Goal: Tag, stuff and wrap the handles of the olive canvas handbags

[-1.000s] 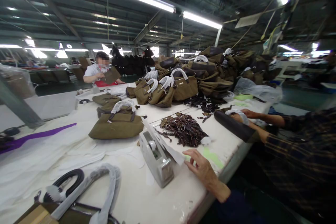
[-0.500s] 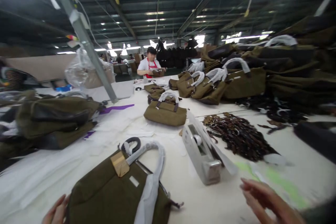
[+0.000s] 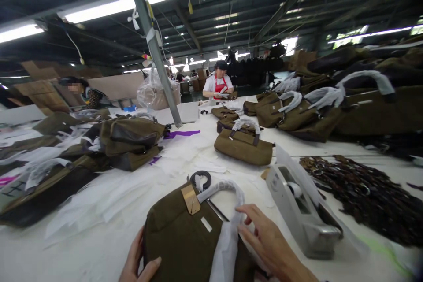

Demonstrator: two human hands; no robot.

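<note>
An olive-green handbag [image 3: 178,238] lies before me with a cardboard tag [image 3: 191,199] near its top edge. A dark coiled strap [image 3: 206,177] pokes out behind it. My left hand [image 3: 139,257] grips the bag's left side, thumb on the front and fingers at the edge. The handle [image 3: 228,240] is wrapped in white material and arches over the bag's right part. Against this handle rest the fingertips of my right hand [image 3: 264,235], whose thumb and index finger are apart. A grey tape dispenser [image 3: 297,220] stands just right of that hand.
Another olive handbag [image 3: 243,147] stands further back. A heap of dark brown straps [image 3: 357,198] lies right, below piled bags [image 3: 370,110]. More bags [image 3: 132,141] and white sheets [image 3: 115,196] spread left, near a slanted metal post [image 3: 158,61]. A co-worker [image 3: 218,83] in a red apron is opposite.
My right hand has moved left from beyond the tape dispenser to the wrapped handle. My left thumb now shows on the bag's front. The view has swung left and tilted.
</note>
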